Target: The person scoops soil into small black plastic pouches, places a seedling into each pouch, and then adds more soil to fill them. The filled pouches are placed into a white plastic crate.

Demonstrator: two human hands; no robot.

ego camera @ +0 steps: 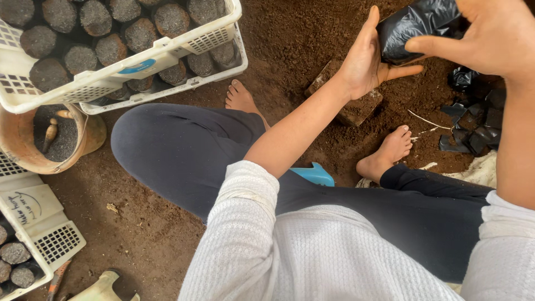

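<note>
Both hands hold one black plastic bag (415, 28): left hand (368, 61) flat beside it, right hand (490, 36) fingers apparently curled over its top

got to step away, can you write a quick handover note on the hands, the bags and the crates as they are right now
Left hand: open palm against the side of the black plastic bag, held up above the soil floor.
Right hand: fingers gripping the same bag from the other side.
Done: white crate, upper left, packed with soil-filled bags; a second crate, lower left, partly filled.
Left: empty black bags lie loose on the ground at right. Whether the held bag has soil in it cannot be told.
</note>
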